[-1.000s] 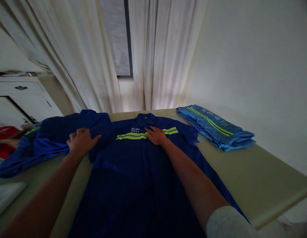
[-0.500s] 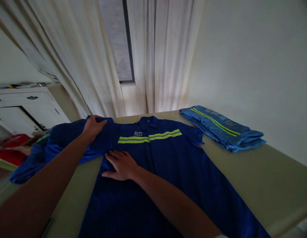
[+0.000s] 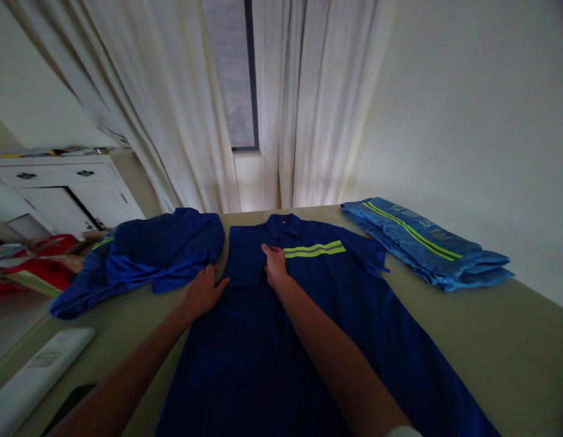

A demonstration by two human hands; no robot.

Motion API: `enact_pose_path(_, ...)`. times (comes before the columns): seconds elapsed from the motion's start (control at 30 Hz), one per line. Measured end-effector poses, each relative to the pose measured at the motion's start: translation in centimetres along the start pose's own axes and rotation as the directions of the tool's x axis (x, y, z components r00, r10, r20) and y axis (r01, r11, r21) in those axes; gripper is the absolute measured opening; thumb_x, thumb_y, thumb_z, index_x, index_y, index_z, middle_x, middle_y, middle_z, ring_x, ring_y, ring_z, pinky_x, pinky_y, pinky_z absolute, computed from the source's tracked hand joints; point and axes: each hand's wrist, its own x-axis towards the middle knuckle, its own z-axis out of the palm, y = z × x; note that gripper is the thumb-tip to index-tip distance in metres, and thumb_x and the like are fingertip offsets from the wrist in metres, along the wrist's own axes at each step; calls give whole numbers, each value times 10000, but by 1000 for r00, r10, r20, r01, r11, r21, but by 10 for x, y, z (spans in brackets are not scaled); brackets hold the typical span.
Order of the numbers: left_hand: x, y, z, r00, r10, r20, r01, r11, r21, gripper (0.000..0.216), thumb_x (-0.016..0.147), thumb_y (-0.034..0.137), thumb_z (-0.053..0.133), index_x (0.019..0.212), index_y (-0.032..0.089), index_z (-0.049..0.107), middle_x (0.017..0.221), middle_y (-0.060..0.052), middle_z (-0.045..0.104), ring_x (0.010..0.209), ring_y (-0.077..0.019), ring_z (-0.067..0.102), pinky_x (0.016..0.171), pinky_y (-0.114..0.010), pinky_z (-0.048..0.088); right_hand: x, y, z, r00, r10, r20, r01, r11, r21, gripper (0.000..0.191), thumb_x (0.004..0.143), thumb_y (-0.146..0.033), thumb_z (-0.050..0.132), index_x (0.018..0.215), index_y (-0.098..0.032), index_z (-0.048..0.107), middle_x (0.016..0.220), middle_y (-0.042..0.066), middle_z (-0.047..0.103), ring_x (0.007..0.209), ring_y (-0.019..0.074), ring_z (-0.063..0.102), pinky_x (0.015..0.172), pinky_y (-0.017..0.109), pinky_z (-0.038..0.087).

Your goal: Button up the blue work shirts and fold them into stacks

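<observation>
A dark blue short-sleeved work shirt (image 3: 322, 291) lies spread on the table, its collar at the far side and a yellow-green reflective stripe across the chest. The sleeve on the left (image 3: 245, 255) is folded inward over the chest, covering part of the stripe and the printed lettering. My right hand (image 3: 276, 265) is closed at the outer end of that sleeve. At the shirt's left edge, my left hand (image 3: 203, 292) has its thumb and fingers apart, touching or just over the fold.
Folded lighter-blue garments (image 3: 413, 240) with a yellow stripe lie at the back right. A loose blue garment heap (image 3: 149, 252) is at the left. Nearer me are a long white box (image 3: 42, 370) and a dark object (image 3: 72, 403). The pale table (image 3: 495, 328) stands before curtains (image 3: 172, 109) and a white cabinet (image 3: 76, 188).
The left sleeve has been folded inward over the chest. My left hand has come back toward me from it; my right hand has moved up to the sleeve's end. The view has shifted left.
</observation>
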Motion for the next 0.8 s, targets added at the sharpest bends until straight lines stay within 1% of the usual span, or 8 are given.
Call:
enact_pose_path(0.17, -28, 22, 5, 989, -25, 145, 64, 960, -273, 457, 983, 425, 428, 1317, 126, 514, 1288, -181, 689, 1203, -285, 670, 996, -366, 505, -3, -8, -9, 995, -97, -33, 91, 984, -152, 715, 908, -218, 502, 1576, -140, 260, 1417, 173, 597, 1262, 265, 611, 1072, 402, 484)
enact_pose_path(0.33, -73, 25, -1, 989, -33, 141, 51, 992, -120, 629, 973, 473, 407, 1431, 43, 420, 1238, -257, 699, 1170, -375, 679, 993, -476, 493, -15, -26, -21, 984, -173, -35, 150, 926, -345, 790, 803, -150, 614, 1540, -70, 342, 1504, 239, 478, 1378, 341, 479, 1160, 442, 360)
enact_pose_path(0.4, -95, 15, -3, 984, -47, 170, 62, 994, -85, 665, 949, 555, 421, 1395, 64, 472, 1152, -244, 730, 1095, -403, 701, 953, -518, 505, -23, -32, -17, 952, -304, -44, 246, 839, -485, 802, 836, -199, 633, 1571, -135, 317, 1609, 206, 346, 1451, 347, 371, 1185, 459, 308)
enact_pose_path(0.5, -121, -2, -6, 975, 1, 220, 41, 982, -185, 538, 909, 542, 465, 1244, 148, 613, 1144, -180, 751, 1100, -378, 700, 991, -510, 505, -35, -33, -2, 882, -434, 185, 440, 615, -654, 579, 983, -356, 518, 1539, -244, 401, 1613, 118, 386, 1449, 296, 377, 1184, 448, 295)
enact_pose_path(0.57, -135, -6, -6, 969, 31, 243, 68, 920, -385, 484, 919, 516, 438, 1200, 186, 654, 1225, -137, 740, 1165, -331, 685, 1044, -464, 506, -38, -29, 10, 855, -379, 353, 515, 550, -657, 482, 1031, -441, 437, 1476, -266, 501, 1573, 91, 465, 1427, 274, 422, 1172, 442, 311)
enact_pose_path(0.67, -157, -1, -2, 958, -29, 284, 213, 737, -642, 595, 934, 573, 407, 1339, 183, 602, 1362, -106, 686, 1238, -287, 659, 1064, -417, 533, -37, -24, 25, 850, -310, 425, 525, 539, -659, 546, 1041, -522, 396, 1503, -248, 496, 1621, 101, 412, 1491, 289, 354, 1190, 479, 280)
enact_pose_path(0.73, -175, 4, 4, 958, -90, 273, 255, 706, -661, 716, 890, 629, 472, 1442, 175, 522, 1430, -106, 639, 1304, -297, 616, 1104, -435, 517, -33, -24, 30, 856, -277, 437, 515, 535, -670, 602, 1043, -546, 376, 1555, -235, 432, 1652, 119, 351, 1527, 300, 294, 1200, 509, 254)
enact_pose_path(0.8, -196, 4, 14, 962, -122, 246, 250, 757, -603, 817, 836, 648, 531, 1500, 178, 455, 1469, -103, 607, 1377, -316, 552, 1163, -472, 466, -30, -25, 31, 866, -251, 433, 497, 532, -685, 652, 1034, -588, 367, 1575, -225, 405, 1658, 139, 331, 1538, 319, 270, 1206, 539, 231)
